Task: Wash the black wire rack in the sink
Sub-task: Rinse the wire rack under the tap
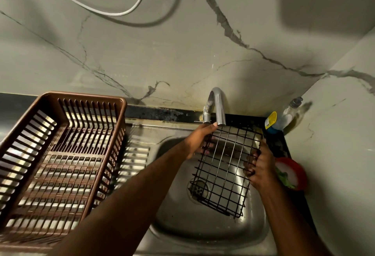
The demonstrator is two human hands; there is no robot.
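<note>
Black wire rack [224, 166]: held tilted over sink [203, 229] basin, under tap [218, 105]. Left hand [199, 140] grips far-left edge; right hand [260, 168] grips right edge. Brown basket [58, 154]: on drainboard, sink's left side.

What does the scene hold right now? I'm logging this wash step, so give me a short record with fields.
rack: black wire rack, held tilted over the sink
left hand: grips the rack's upper left edge
right hand: grips the rack's right edge
tap: above the rack's top edge; no clear water stream visible
basket: brown basket on the drainboard, left of the sink
bottle: soap bottle in the back right corner
tub: red tub right of the sink
</note>
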